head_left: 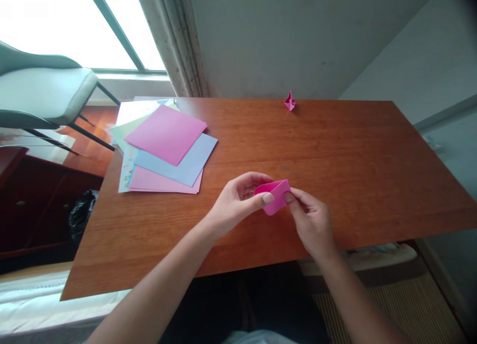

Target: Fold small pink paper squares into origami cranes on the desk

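Observation:
A folded piece of pink paper is held between both hands above the front middle of the table. Its top gapes, so a darker pink inner side shows. My left hand grips its left end, the thumb lying on the near face and the fingers behind. At the right end, my right hand pinches the paper's corner between thumb and fingers. The fingertips behind the paper are partly hidden. Far back on the table stands a small pink folded-paper figure, apart from both hands.
The brown wooden table spans the view. At its left lie stacked sheets: pink paper, blue paper and light pink paper. Beyond the left edge are a pale chair and a black plastic bag. A curtain hangs behind.

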The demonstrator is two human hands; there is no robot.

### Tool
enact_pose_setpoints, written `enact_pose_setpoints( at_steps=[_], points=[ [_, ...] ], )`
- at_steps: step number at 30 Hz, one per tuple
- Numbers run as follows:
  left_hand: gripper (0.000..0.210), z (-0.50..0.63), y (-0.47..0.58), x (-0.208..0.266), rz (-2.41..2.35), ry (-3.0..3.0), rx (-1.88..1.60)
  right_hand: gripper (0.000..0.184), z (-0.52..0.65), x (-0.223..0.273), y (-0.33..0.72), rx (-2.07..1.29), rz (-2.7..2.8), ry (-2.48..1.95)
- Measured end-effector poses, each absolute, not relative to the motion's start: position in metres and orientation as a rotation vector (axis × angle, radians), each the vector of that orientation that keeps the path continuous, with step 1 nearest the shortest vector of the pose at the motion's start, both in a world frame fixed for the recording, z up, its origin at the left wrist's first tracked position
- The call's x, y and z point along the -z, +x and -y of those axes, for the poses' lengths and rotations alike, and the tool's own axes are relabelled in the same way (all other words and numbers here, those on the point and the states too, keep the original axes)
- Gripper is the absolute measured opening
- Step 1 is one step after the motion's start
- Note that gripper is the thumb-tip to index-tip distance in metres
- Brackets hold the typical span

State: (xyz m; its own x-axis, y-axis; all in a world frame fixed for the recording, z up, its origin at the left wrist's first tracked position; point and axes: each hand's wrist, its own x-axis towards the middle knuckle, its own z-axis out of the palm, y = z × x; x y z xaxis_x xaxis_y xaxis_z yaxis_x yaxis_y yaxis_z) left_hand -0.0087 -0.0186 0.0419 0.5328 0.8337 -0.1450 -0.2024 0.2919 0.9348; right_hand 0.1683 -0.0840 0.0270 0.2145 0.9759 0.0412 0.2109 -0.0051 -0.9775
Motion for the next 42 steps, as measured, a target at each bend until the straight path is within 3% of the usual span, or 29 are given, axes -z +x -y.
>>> enact_pose_setpoints(
  at_steps=[9,19,42],
  points=[
    [0.013,0.017,-0.003,-0.035,-0.86,1.086,-0.895,0.021,0.084,-0.023,0.163,-0.99,1.287,-1.485],
    [0.014,0.019,-0.005,-0.028,-0.899,1.217,-0.851,0.008,0.071,-0.038,0.159,-0.766,1.361,-1.484],
    [0.015,0.021,-0.003,-0.03,-0.884,1.21,-0.859,0.01,0.069,-0.041,0.156,-0.729,1.393,-1.464]
  ],
)
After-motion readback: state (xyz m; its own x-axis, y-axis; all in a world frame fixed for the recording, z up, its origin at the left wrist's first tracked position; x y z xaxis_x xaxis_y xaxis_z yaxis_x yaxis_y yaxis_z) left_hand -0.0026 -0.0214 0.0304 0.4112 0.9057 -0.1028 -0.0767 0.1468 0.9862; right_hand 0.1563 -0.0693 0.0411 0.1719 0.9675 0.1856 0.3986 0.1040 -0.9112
